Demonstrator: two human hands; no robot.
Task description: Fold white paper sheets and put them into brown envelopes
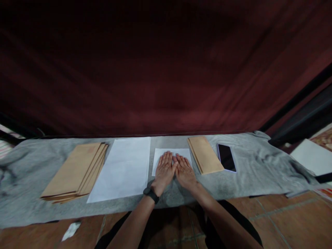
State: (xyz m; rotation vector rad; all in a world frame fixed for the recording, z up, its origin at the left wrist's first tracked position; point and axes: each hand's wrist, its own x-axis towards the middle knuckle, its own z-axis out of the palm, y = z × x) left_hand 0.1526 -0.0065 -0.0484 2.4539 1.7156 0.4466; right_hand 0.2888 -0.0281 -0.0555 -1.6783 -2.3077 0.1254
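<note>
My left hand [164,171] and my right hand [184,171] lie flat side by side, fingers stretched out, pressing on a small folded white sheet [172,153] on the grey cloth [233,180]. A black band sits on my left wrist. To the left lies a stack of white paper [123,169]. Just right of my hands is a small pile of brown envelopes [204,154].
A fanned stack of brown envelopes [76,171] lies at the far left of the cloth. A dark phone [226,157] rests right of the small envelope pile. Dark red fabric hangs behind. White paper [311,156] lies at the far right, and a crumpled white scrap [71,231] on the tiled floor.
</note>
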